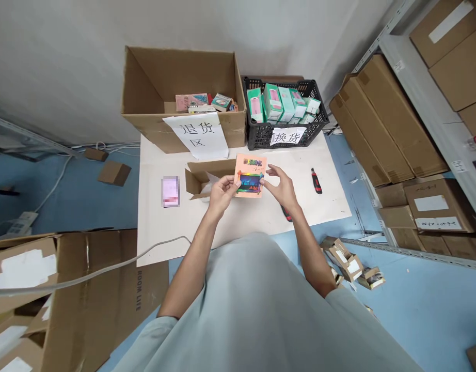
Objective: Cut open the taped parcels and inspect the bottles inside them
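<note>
Between my two hands, above the table, is a flat orange booklet or thin pack with colourful lettering and a dark picture framed in rainbow colours. My left hand pinches its lower left edge, thumb on the front. At its right edge, my right hand has the thumb on the front and the fingers curved around the side. Just behind my left hand stands a small opened cardboard box with white material inside. A red and black box cutter is partly hidden by my right forearm.
At the table's back stand a large open carton with several small boxes and a black plastic crate of green-white boxes. Another cutter lies right; a blurred phone-like item lies left. A grey cable crosses the left. Shelves stand right.
</note>
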A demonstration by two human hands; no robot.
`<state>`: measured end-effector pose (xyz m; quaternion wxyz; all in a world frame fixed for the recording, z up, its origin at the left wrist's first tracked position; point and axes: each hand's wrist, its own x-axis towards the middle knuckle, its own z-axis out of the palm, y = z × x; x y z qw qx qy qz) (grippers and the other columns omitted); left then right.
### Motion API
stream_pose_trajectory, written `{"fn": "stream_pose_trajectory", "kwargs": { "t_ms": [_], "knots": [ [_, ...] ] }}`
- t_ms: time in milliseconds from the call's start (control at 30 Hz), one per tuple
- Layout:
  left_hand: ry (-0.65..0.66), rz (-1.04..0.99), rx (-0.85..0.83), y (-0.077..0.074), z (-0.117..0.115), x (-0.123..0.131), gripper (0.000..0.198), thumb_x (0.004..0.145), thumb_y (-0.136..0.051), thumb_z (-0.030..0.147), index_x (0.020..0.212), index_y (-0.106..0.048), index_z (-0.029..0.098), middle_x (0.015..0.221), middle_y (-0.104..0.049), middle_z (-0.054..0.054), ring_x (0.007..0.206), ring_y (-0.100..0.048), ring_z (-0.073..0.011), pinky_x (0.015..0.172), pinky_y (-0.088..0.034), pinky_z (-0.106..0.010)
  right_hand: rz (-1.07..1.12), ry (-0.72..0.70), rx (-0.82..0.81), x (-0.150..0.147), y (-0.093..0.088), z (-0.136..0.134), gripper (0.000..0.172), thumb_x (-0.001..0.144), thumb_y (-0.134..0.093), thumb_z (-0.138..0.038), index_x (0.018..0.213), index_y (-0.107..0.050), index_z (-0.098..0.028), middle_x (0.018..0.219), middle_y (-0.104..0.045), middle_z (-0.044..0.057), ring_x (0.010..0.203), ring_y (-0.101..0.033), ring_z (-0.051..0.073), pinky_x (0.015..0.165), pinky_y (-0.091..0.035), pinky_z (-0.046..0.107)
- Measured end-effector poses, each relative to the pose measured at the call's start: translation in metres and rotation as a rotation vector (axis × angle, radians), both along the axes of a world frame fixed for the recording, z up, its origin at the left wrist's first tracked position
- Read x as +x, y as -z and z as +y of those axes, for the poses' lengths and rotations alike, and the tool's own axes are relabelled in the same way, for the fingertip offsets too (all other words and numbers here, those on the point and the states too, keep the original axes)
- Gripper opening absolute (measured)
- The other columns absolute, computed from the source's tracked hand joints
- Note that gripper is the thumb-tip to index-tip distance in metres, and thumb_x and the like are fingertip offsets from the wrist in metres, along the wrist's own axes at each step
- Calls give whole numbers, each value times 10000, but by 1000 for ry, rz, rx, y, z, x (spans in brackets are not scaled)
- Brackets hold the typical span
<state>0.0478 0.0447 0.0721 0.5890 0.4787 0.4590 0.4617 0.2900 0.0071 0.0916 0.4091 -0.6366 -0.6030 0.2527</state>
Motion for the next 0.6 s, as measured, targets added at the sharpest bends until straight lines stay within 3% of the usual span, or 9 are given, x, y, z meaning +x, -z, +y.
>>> {"fn": "stream_pose_trajectory", "kwargs": {
  "t_ms": [100,200,300,433,533,600],
  "knots": [
    [-4,11,45,-2,0,-2,658,738,-952,791,1008,-808,208,940,-820,-84,760,-699,-190,672,-596,-314,-125,108,47,-18,-5,-6,389,1025,-822,-344,1401,-792,-248,1404,-762,143,1291,-715,316,1168,-586,480],
    [-21,53,101,-7,-3,-2,626,803,-901,783,1031,-787,211,1009,-836,-96,826,-752,-213,736,-628,-330,-232,149,72,-41,-11,-16,196,1097,-719,-322,1193,-874,-250,1312,-778,142,1261,-692,329,1152,-577,483],
    [-48,104,158,-14,-11,-1,565,873,-861,737,1074,-798,213,1079,-841,-99,899,-797,-241,796,-657,-356,-221,122,78,-69,-18,-22,273,1151,-648,-386,1178,-882,-247,1246,-822,126,1176,-708,313,1103,-584,458],
    [-81,174,277,-23,-27,3,359,993,-784,569,1071,-871,230,1133,-832,-95,1021,-806,-263,890,-683,-391,-129,180,30,-102,-21,-19,414,1131,-648,-606,1184,-847,-247,1188,-855,112,983,-726,274,998,-599,422],
    [-107,268,325,-21,-35,5,267,1010,-760,441,1124,-899,244,1191,-826,-98,1082,-796,-268,874,-685,-379,-29,241,-15,-115,-17,-10,457,1086,-650,-682,1058,-792,-248,1053,-844,89,880,-710,253,916,-598,392],
    [-47,287,350,-17,-35,2,286,996,-773,399,1205,-891,242,1270,-816,-107,1138,-797,-273,920,-694,-388,27,264,-29,-116,-13,-3,438,1080,-626,-663,963,-732,-255,950,-809,62,858,-696,245,891,-590,374]
  ]
}}
